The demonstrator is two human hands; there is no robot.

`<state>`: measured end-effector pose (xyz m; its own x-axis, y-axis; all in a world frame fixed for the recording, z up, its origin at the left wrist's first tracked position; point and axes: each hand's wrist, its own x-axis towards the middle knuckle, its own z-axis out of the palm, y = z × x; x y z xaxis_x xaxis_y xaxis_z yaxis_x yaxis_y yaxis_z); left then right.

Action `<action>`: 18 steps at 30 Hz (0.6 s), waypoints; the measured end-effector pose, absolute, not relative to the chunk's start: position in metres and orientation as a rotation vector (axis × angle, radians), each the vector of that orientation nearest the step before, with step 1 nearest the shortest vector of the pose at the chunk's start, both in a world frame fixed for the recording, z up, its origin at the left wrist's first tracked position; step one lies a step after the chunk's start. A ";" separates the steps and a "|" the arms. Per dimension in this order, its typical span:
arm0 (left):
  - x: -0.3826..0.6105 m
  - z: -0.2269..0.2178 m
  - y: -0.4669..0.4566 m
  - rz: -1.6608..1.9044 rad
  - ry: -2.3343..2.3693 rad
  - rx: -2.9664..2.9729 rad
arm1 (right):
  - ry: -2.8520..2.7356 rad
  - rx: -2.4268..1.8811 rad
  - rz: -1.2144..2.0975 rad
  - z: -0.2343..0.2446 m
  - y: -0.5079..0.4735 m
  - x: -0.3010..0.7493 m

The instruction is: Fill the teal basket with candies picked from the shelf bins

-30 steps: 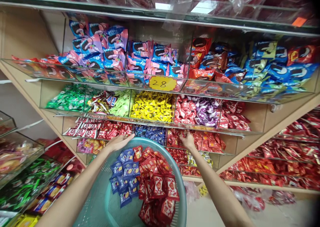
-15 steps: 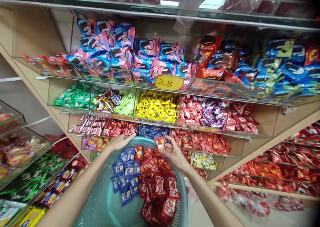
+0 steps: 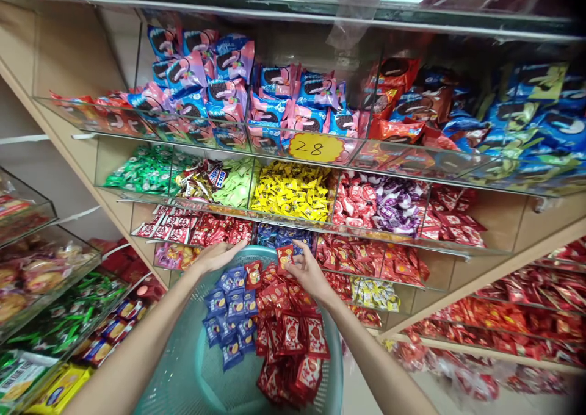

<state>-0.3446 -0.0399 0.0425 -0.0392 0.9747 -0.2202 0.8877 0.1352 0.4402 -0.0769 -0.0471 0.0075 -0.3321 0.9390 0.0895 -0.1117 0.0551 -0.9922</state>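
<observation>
A teal mesh basket (image 3: 183, 366) is below and between my arms. Small blue packets (image 3: 233, 305) lie on its left side, and red candy packets (image 3: 293, 335) are heaped on its right. My right hand (image 3: 306, 273) pinches one red candy packet (image 3: 284, 257) over the basket's far edge. At the basket's far left rim is my left hand (image 3: 220, 257), fingers stretched forward and holding nothing I can see. Just beyond both hands, a shelf bin of dark blue packets (image 3: 281, 235) is partly hidden.
Ahead, tiered clear bins hold yellow wrapped candies (image 3: 293, 192), green candies (image 3: 141, 171) and purple candies (image 3: 398, 207). Cookie packs (image 3: 315, 91) fill the shelf above, behind a yellow "28" tag (image 3: 315, 147). More bins stand at left, including green-wrapped sweets (image 3: 59, 305).
My right hand has moved slightly left with the red candy packet, closer to my left hand. The shelves have shifted slightly right in view. The left hand stays by the rim.
</observation>
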 end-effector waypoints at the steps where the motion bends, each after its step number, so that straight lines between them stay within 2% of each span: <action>1: -0.344 0.043 -0.039 0.244 1.959 1.786 | -1.437 -0.912 1.447 0.007 -0.047 -0.082; 5: -0.340 0.044 -0.038 0.249 1.952 1.813 | -1.420 -0.977 1.561 0.007 -0.048 -0.099; 10: -0.338 0.043 -0.036 0.259 1.947 1.832 | -1.137 -0.986 1.833 0.005 -0.048 -0.111; 18: -0.340 0.040 -0.036 0.239 1.967 1.834 | -1.181 -1.069 1.875 0.004 -0.037 -0.114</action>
<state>-0.3403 -0.0359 0.0403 -0.0253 0.9801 -0.1969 0.9043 0.1064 0.4133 -0.1139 -0.0370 0.0036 -0.4412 0.8508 -0.2855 -0.1098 -0.3669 -0.9237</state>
